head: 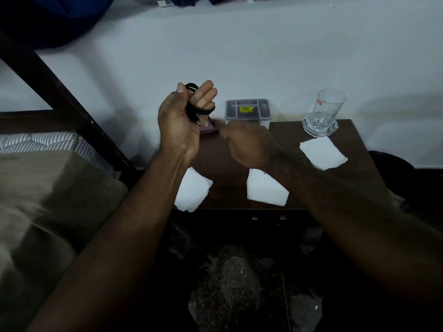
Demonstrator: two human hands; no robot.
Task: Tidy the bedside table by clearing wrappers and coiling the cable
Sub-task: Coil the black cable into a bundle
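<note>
My left hand (182,116) is raised above the back left of the dark wooden bedside table (287,133), with a black cable (195,109) looped around its fingers. A purple object (208,127) shows just below that hand. My right hand (249,142) is blurred, fingers curled, close to the purple object; what it grips is hidden. Three white paper wrappers lie on the table: one at the front left edge (193,190), one at the front middle (266,190), one at the right (322,152).
A clear plastic box with a yellow label (248,110) stands at the table's back against the white wall. A drinking glass (323,113) stands at the back right. A bed with a pillow (48,200) and dark frame lies to the left.
</note>
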